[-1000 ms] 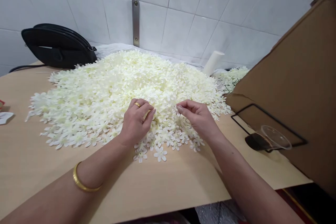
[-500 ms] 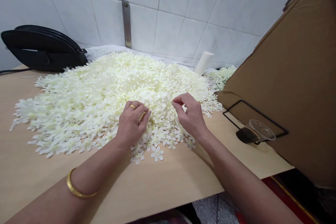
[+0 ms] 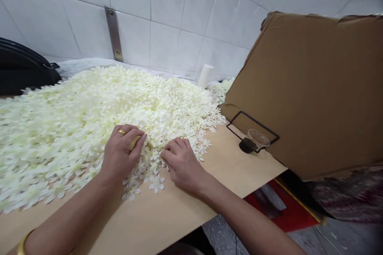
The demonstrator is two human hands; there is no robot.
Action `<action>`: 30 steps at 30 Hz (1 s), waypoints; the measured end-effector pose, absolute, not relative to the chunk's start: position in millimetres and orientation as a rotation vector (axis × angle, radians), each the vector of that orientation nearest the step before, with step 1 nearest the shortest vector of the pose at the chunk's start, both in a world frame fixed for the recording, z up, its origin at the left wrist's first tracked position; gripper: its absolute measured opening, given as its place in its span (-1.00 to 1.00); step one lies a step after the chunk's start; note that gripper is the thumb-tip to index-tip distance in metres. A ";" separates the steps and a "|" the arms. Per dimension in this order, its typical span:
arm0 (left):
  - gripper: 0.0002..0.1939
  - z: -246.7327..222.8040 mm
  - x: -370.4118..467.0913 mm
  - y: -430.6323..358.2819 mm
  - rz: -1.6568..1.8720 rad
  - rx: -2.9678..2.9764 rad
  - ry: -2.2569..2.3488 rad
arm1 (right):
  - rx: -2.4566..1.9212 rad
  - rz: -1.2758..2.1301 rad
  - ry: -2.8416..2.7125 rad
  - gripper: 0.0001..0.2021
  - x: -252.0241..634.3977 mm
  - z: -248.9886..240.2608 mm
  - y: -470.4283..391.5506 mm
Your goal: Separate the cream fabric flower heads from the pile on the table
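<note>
A wide heap of white and pale yellow artificial flowers (image 3: 119, 95) covers much of the table. At its front edge my left hand (image 3: 119, 155), with a gold ring, has thumb and fingers closed in a pinch. My right hand (image 3: 184, 163) is pinched too, a short gap to the right, low over the near blossoms. Whatever either hand holds is too small or hidden to make out. One loose flower (image 3: 156, 183) lies on the tabletop between the wrists.
At right, a large cardboard sheet (image 3: 311, 95) stands upright. Before it sit a black wire frame (image 3: 263, 126) and a clear cup with dark contents (image 3: 248, 144). A black bag (image 3: 24, 71) is at far left; a white tapered tube (image 3: 205, 75) stands behind the heap.
The view has swung right, so everything sits further left. My right hand has come lower and nearer to my left hand. Both remain pinched.
</note>
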State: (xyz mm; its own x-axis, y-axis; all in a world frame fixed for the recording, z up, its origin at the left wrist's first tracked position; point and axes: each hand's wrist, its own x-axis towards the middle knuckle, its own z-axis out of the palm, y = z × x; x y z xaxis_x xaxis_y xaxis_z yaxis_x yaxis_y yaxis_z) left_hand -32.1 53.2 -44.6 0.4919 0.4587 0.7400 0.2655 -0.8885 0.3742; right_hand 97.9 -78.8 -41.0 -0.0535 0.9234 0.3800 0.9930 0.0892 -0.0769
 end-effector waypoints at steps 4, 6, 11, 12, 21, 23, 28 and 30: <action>-0.88 -45.3 -32.0 52.8 1.356 2.511 0.621 | -1.899 -0.247 -1.939 -0.88 103.7 -37.8 -83.3; -0.88 -44.0 -32.0 50.2 1.360 2.498 0.628 | -1.882 -0.187 -1.836 -0.85 107.6 -32.9 -88.0; -0.87 -41.5 -32.0 45.0 1.310 2.477 0.682 | -1.802 -0.058 -1.806 -0.86 111.6 -23.8 -97.2; -0.87 -41.5 -32.0 44.7 1.301 2.473 0.687 | -1.792 -0.050 -1.841 -0.86 110.0 -24.1 -97.4; -0.88 -38.8 -34.6 41.8 1.311 2.434 0.668 | -1.771 -0.020 -1.858 -0.83 100.8 -25.0 -83.0; -0.88 -38.1 -35.0 40.6 1.311 2.423 0.656 | -1.683 0.051 -1.780 -0.84 103.6 -15.2 -77.9; -0.88 -38.6 -35.9 42.5 1.380 2.433 0.695 | -1.569 0.102 -1.613 -0.85 109.3 6.3 -45.4; -0.88 -38.8 -36.3 44.8 1.376 2.470 0.732 | -1.602 0.077 -1.566 -0.85 112.9 7.3 -24.8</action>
State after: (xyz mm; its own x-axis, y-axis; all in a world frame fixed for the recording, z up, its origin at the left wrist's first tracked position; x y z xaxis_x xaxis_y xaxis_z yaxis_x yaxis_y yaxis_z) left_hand -36.3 44.8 -38.8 0.4375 0.5223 0.7320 0.3156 -0.8514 0.4189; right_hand 112.9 -24.8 7.3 0.2067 0.8364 0.5076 0.7829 0.1698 -0.5986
